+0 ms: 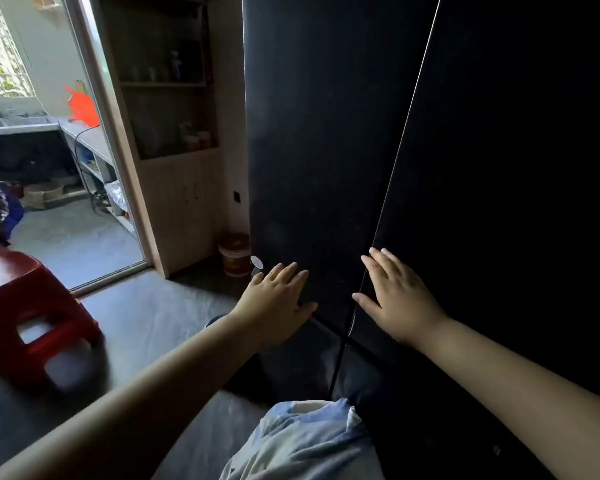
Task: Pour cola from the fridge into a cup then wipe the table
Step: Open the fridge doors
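While both doors of the dark fridge [326, 133] appear closed, the task is judged to be at its very start. Item: left hand [278, 303], lower centre of the frame, laid flat on the left door with fingers straight, nothing gripped. Item: right hand [395, 299], just right of centre, likewise spread flat, its fingertips set along the seam at the edge of the right door [499, 168]; nothing is held. Not seen: the cola, presumed to be kept behind the doors; the cup and the table are not shown either. Also recorded: a red stool [32, 306] at the left edge, a wooden shelf unit [167, 98] in the upper left, a small bucket [234, 252] beside the fridge. Left to be done: door opened, cola taken out and poured, table wiped.
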